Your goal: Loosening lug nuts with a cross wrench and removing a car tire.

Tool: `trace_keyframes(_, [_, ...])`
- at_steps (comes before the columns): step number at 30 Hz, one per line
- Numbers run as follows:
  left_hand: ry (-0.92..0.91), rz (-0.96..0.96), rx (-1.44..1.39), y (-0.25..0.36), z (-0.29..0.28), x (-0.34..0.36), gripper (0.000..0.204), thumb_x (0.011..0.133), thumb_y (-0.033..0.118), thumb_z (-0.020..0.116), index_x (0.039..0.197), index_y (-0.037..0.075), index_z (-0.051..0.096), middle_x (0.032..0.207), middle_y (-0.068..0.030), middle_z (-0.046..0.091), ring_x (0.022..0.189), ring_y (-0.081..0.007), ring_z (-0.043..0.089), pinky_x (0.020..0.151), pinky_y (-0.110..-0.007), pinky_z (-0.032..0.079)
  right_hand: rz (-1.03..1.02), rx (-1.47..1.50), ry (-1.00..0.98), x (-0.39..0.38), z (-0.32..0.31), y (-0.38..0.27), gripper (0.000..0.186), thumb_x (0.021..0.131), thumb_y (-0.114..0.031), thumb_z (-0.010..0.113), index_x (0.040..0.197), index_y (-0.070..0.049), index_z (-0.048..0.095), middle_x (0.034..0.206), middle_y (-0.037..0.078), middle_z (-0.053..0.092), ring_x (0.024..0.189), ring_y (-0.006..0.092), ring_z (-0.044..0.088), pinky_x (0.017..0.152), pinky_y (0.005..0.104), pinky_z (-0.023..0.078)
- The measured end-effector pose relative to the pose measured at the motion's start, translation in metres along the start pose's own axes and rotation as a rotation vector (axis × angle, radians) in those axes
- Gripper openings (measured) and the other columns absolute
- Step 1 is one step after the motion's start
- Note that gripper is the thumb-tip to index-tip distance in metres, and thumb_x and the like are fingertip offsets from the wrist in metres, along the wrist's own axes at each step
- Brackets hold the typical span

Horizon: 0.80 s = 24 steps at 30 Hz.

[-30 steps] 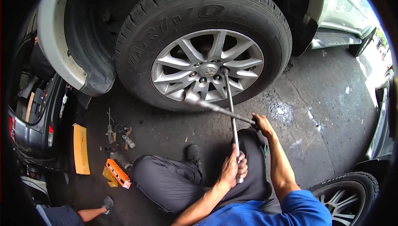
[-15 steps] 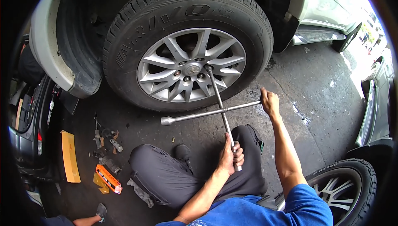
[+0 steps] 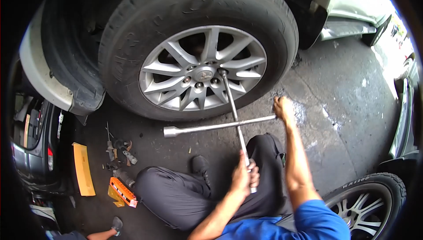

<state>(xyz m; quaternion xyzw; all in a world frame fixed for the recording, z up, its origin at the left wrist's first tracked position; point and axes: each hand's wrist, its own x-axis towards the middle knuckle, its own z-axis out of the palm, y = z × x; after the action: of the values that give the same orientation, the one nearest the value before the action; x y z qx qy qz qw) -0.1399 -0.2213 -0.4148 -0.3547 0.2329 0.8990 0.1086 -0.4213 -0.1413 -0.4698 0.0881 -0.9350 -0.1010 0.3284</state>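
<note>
A dark, stained workshop floor (image 3: 339, 107) spreads behind everything, with a pale vehicle (image 3: 352, 4) filling the upper right of the frame and a dark car (image 3: 33, 160) at the far left. Your cross-shaped wrench (image 3: 238, 123) lies in the middle of the picture, its upper end set over a nut position just right of the hub centre on the silver-spoked wheel (image 3: 211, 41). Your left hand (image 3: 244, 177), low and right of centre, is wrapped round the lower shaft with the fingers folded, and a short piece of that shaft shows below your fist. Your right hand (image 3: 285, 109), further up and right, is at the right tip of the crossbar with its fingers curled; you cannot tell from this view whether they close around the bar or only press on it. The bar's wide left socket stands free, below the tyre's lower edge. As for writing, large raised letters run along the tyre (image 3: 282, 37), softened by blur; an emblem sits on the hub cap (image 3: 203, 75); pale lettering curves over the second wheel (image 3: 394, 185) at lower right; and print marks the orange box (image 3: 123, 191) at lower left, below the metal parts (image 3: 124, 154) and beside a yellow-orange strip (image 3: 83, 169).
</note>
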Motion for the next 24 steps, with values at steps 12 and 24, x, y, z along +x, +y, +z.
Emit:
trace_keyframes(12, [-0.200,0.033,-0.077,-0.010,0.037,-0.062,0.052,0.092,0.064,0.037,0.070,0.017,0.036,0.052,0.0075,0.018,0.038,-0.0056,0.016,0.035,-0.022,0.021,0.187,1.020,-0.634,-0.011,-0.060,0.077,0.061,0.091,-0.046,0.052,0.059,0.006,0.057,0.049,0.022,0.049,0.045,0.0259,0.053,0.052,0.0414,0.044])
trace_keyframes(24, [-0.491,-0.036,-0.236,0.006,0.004,-0.027,0.055,0.090,0.067,0.035,0.068,0.017,0.034,0.050,0.0075,0.017,0.036,-0.0055,0.014,0.032,-0.021,0.021,-0.017,0.799,-0.145,0.056,-0.157,0.057,0.055,0.094,-0.037,0.050,0.057,0.002,0.058,0.056,0.021,0.056,0.054,0.0368,0.059,0.054,0.0429,0.047])
